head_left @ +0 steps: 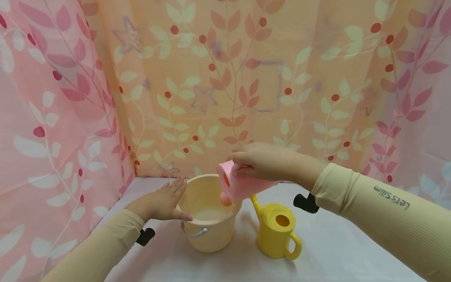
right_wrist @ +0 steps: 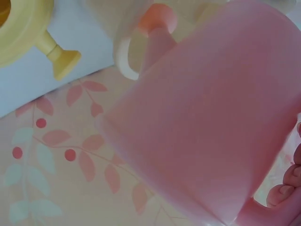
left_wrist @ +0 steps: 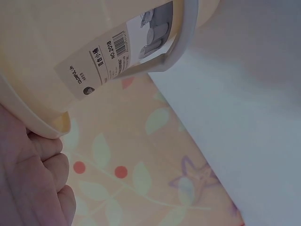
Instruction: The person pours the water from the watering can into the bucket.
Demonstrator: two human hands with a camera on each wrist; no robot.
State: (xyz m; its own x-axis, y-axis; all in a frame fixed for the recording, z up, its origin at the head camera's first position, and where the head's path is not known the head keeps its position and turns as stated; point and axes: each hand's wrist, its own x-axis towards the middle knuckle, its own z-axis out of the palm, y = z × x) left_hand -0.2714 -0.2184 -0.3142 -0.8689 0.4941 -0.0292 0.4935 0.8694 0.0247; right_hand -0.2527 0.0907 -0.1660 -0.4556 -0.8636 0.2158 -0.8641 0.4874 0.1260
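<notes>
My left hand (head_left: 162, 201) holds the rim of a cream bucket (head_left: 211, 235), thumb along the near rim and fingers on its left side. In the left wrist view, the fingers (left_wrist: 56, 169) bend beside the bucket's rim. My right hand (head_left: 264, 160) grips the handle of a pink watering can (right_wrist: 202, 113), its fingers (right_wrist: 294, 174) curled round the handle. The can is tilted, with its round spout head (head_left: 226, 199) over the bucket's opening. Whether water flows cannot be seen. A yellow watering can (head_left: 276, 235) stands upright to the bucket's right, its spout pointing up and left.
A white surface (head_left: 327, 250) lies under the bucket and yellow can. Leaf-patterned cloth (head_left: 232, 78) hangs behind it, with pink cloth (head_left: 53, 129) along the left side. The bucket's pale grey handle (head_left: 197, 234) hangs down its front.
</notes>
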